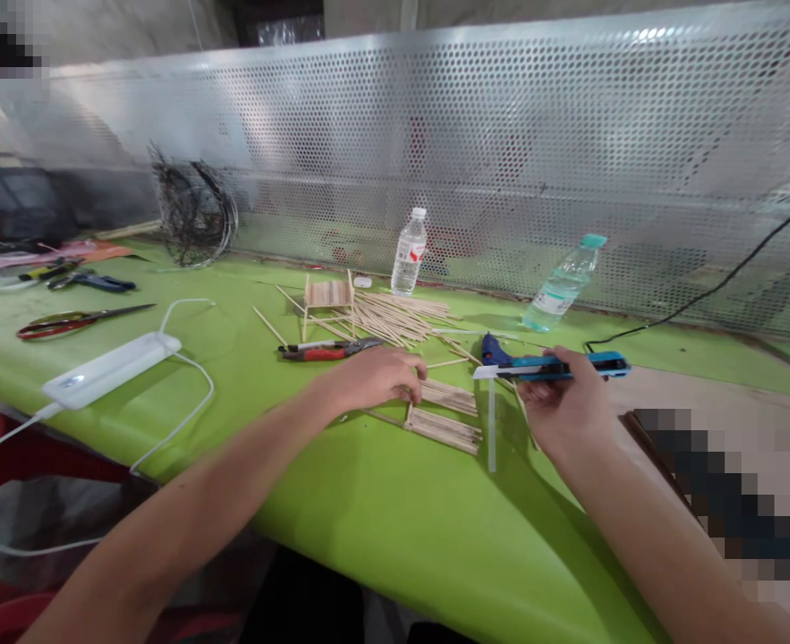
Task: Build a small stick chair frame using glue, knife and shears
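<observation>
My right hand [565, 402] is wrapped round a blue utility knife [599, 364], raised over the table with its blade pointing left. My left hand [382, 383] has its fingers curled and pinched at the left end of a small stick assembly [445, 431], made of two flat rows of thin wooden sticks. Under the knife blade lies a translucent glue stick [492, 429]. Just beyond it is a dark blue glue gun [494, 349], partly hidden by the knife. Red-handled pliers [320, 351] rest beyond my left wrist.
Loose wooden sticks [401, 315] lie beside a small stick-built chair-like piece [328, 295]. Two water bottles, one clear [409, 253] and one tilted greenish [564, 284], stand near the perforated metal panel [488, 152]. Scissors [79, 320] and a white power strip [113, 368] are at left.
</observation>
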Demonstrator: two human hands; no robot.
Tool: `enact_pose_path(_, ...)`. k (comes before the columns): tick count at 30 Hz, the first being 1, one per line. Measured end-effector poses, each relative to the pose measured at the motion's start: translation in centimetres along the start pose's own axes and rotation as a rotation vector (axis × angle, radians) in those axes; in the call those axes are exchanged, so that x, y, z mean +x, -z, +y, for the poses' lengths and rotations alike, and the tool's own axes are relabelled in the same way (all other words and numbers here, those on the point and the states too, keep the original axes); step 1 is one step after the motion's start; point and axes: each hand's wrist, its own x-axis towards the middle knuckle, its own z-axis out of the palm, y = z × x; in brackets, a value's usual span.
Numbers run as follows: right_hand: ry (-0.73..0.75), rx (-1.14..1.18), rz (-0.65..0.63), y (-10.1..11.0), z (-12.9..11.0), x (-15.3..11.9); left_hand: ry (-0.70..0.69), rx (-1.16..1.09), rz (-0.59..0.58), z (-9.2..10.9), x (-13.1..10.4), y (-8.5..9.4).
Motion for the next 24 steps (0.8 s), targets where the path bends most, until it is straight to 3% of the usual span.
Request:
enact_pose_path(19, -0.022, 0.001, -0.005, 0.0, 0.0, 0.1, 0.074, -0.116, -0.088, 0.8, -0.8, 1.2)
enact_pose_path(24, -0.015, 0.005, -0.005, -0.3, 0.1, 0.0, 0.047, -0.112, 0.007, 0.9, 0.1, 0.0)
